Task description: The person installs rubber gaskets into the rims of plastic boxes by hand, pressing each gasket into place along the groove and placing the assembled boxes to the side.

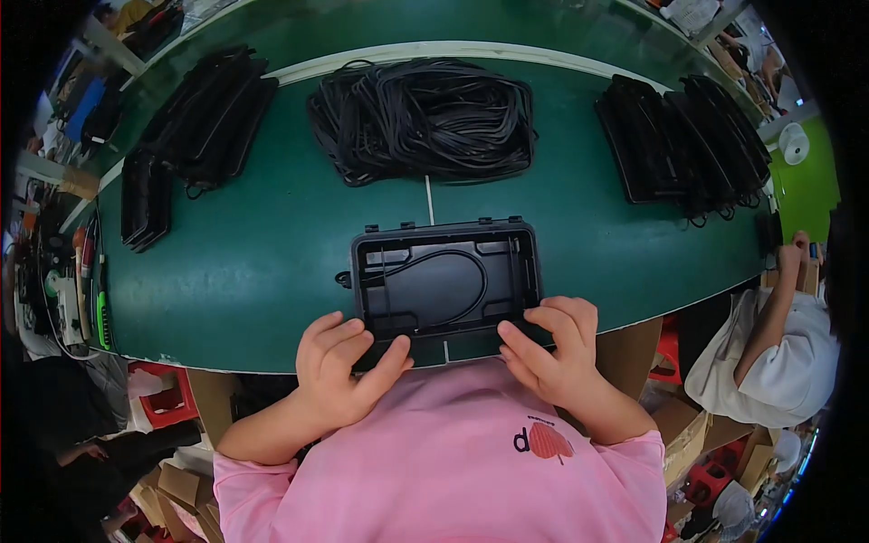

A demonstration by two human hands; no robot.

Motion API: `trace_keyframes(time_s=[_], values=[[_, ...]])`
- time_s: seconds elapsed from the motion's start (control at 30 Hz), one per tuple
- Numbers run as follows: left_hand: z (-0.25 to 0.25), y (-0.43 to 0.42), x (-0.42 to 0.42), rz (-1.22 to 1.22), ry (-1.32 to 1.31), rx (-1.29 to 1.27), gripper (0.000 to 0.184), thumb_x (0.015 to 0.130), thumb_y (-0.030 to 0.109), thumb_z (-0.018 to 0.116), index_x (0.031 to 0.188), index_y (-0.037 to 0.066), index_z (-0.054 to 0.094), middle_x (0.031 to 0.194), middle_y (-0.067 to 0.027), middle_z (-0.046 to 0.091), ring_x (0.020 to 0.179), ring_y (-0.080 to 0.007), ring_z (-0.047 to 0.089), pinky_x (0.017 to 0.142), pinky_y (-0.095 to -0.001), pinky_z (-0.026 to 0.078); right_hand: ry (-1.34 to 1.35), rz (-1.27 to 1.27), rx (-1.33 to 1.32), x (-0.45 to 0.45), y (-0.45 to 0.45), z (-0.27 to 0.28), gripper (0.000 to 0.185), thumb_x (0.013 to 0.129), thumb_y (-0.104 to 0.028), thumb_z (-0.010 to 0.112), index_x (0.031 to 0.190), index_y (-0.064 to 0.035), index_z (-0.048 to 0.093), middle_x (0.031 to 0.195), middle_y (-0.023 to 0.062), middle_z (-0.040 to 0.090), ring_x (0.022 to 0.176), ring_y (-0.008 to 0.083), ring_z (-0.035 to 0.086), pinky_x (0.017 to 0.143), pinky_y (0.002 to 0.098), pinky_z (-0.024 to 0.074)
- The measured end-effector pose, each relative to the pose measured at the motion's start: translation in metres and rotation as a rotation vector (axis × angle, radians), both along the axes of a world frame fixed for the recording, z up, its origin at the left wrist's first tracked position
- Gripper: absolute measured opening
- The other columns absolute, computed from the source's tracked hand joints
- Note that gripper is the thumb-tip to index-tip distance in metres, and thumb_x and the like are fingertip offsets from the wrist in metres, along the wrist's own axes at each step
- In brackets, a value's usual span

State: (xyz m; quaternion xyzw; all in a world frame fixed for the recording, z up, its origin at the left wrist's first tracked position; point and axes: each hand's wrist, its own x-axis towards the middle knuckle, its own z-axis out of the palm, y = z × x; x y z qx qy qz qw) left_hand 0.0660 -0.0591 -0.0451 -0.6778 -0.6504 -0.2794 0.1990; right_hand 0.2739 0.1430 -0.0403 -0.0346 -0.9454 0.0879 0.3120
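- A green worktop [272,253] spreads out ahead of both grips and off to either side.
- Another person [769,362] in a white top sits well to the right of the right grip.
- A big heap of black cables [421,118] lies beyond both grips, straight ahead.
- One pile of black cases [204,118] sits ahead and left of the left grip; another black pile [638,136] sits ahead and right of the right grip.
- The open black box [434,288] lies on the worktop between and just beyond the grips.
- Left grip [339,376]: thumb and fingers apart, at the box's near left corner; right grip [566,357]: likewise, at the near right corner. I can't tell whether either squeezes.
- A thin black cord [486,281] curves inside the box, ahead of both grips.
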Motion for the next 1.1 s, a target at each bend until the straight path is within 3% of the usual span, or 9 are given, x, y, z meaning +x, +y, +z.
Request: trace_keyframes(time_s=[0.07,0.13,0.17,0.27,0.43,0.73,0.83,0.93,1.1], values=[[0.018,0.002,0.002,0.022,0.017,-0.060,0.033,0.073,0.019,0.079,0.104,0.011,0.072,0.105,-0.0127,0.054,0.099,-0.0306,0.055,0.090,-0.0502,0.049,-0.060,-0.024,0.011,-0.001,-0.003,0.013,0.047,0.071,-0.026,0.077,0.114,-0.0105,0.067,0.115,0.0135,0.059,0.103,0.0308,0.056,0.084,0.0424,0.0432],[0.042,0.016,0.001,-0.006,-0.081,-0.171,0.041,0.078,0.025,0.072,0.114,0.005,0.068,0.119,-0.0179,0.056,0.112,-0.0325,0.056,0.097,-0.0508,0.046,-0.120,-0.028,-0.032,-0.013,-0.001,0.026,0.056,0.077,-0.033,0.072,0.123,-0.0038,0.061,0.130,0.0182,0.055,0.117,0.0346,0.053,0.093,0.0454,0.0410],[0.051,0.028,-0.002,0.031,-0.095,-0.228,0.048,0.079,0.024,0.071,0.120,0.000,0.062,0.127,-0.0213,0.052,0.120,-0.0354,0.051,0.102,-0.0513,0.042,-0.220,-0.032,-0.056,-0.023,0.003,0.038,0.064,0.082,-0.035,0.069,0.130,0.0029,0.053,0.139,0.0230,0.048,0.128,0.0382,0.047,0.100,0.0489,0.0379],[0.060,0.062,-0.003,0.113,-0.148,-0.369,0.063,0.080,0.020,0.068,0.131,-0.012,0.048,0.144,-0.0279,0.040,0.138,-0.0404,0.036,0.111,-0.0510,0.031,-0.290,-0.070,-0.059,-0.060,0.011,0.045,0.071,0.087,-0.038,0.064,0.136,0.0090,0.044,0.146,0.0277,0.039,0.136,0.0417,0.037,0.109,0.0508,0.0306],[0.038,0.068,-0.008,0.062,-0.217,-0.370,0.064,0.080,0.020,0.067,0.131,-0.013,0.048,0.144,-0.0283,0.039,0.137,-0.0404,0.037,0.112,-0.0496,0.032,-0.341,-0.010,-0.096,-0.071,0.016,0.026,0.072,0.090,-0.040,0.061,0.137,0.0101,0.042,0.146,0.0278,0.038,0.137,0.0416,0.036,0.113,0.0502,0.0261],[0.032,0.070,-0.007,0.093,-0.193,-0.310,0.063,0.077,0.021,0.062,0.127,-0.015,0.051,0.137,-0.0301,0.046,0.133,-0.0405,0.041,0.113,-0.0499,0.030,-0.411,-0.053,-0.060,-0.077,0.011,0.028,0.066,0.090,-0.043,0.058,0.141,-0.0037,0.046,0.147,0.0219,0.039,0.135,0.0422,0.035,0.112,0.0550,0.0214],[0.039,0.068,-0.016,0.048,-0.134,-0.374,0.068,0.080,0.029,0.063,0.130,-0.015,0.048,0.139,-0.0309,0.043,0.135,-0.0409,0.038,0.113,-0.0535,0.026,-0.419,-0.060,-0.046,-0.077,0.012,0.028,0.065,0.089,-0.041,0.058,0.141,-0.0036,0.046,0.147,0.0221,0.039,0.134,0.0424,0.036,0.112,0.0550,0.0214],[0.037,0.063,-0.023,-0.094,-0.202,-0.409,0.093,0.079,0.049,0.068,0.139,-0.013,0.036,0.145,-0.0313,0.035,0.135,-0.0416,0.035,0.114,-0.0564,0.020,-0.423,-0.079,-0.018,-0.075,0.003,0.026,0.066,0.088,-0.038,0.058,0.141,-0.0015,0.045,0.147,0.0227,0.038,0.135,0.0434,0.034,0.112,0.0566,0.0203],[0.044,0.039,-0.017,-0.069,-0.192,-0.481,0.098,0.070,0.043,0.076,0.143,-0.008,0.034,0.141,-0.0323,0.038,0.127,-0.0417,0.040,0.108,-0.0560,0.027,-0.480,-0.029,-0.049,-0.076,-0.019,0.032,0.068,0.088,-0.037,0.059,0.140,0.0020,0.043,0.149,0.0251,0.033,0.136,0.0456,0.031,0.111,0.0590,0.0192]])
